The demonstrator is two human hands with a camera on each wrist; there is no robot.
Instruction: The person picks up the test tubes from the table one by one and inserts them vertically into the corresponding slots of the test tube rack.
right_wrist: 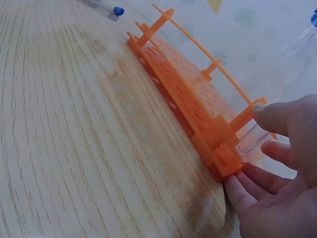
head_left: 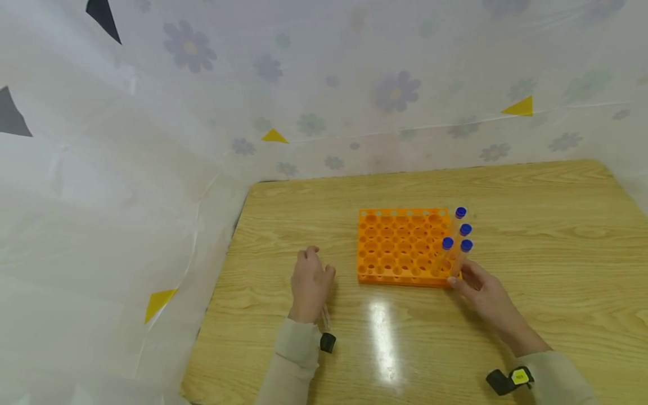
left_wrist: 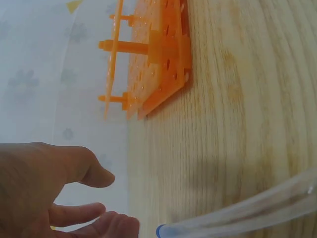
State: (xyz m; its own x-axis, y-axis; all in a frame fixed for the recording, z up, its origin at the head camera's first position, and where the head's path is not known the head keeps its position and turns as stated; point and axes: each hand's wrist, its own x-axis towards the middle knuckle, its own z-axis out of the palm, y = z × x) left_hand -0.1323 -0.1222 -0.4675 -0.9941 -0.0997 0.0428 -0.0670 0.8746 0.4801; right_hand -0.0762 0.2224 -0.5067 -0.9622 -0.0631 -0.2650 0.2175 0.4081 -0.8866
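Observation:
An orange test tube rack [head_left: 403,278] rests on the table, with rows of round holes. Several clear test tubes with blue caps [head_left: 448,243] stand upright at its right end. My right hand [head_left: 483,292] holds the rack's near right corner; in the right wrist view the thumb [right_wrist: 277,116] lies against the corner post and fingers touch the base. Left of the rack, my left hand [head_left: 310,284] hovers with loosely bent fingers, apart from everything. A clear tube [left_wrist: 247,210] with a blue cap [right_wrist: 118,10] lies on the table below it, partly hidden by the left wrist in the head view.
The wood-grain table [head_left: 547,236] reaches to a pale flowered curtain [head_left: 324,84] at the back and left. Yellow triangles [head_left: 275,136] mark the curtain. A dark strap device [head_left: 327,342] sits at the left wrist, another [head_left: 501,382] at the right.

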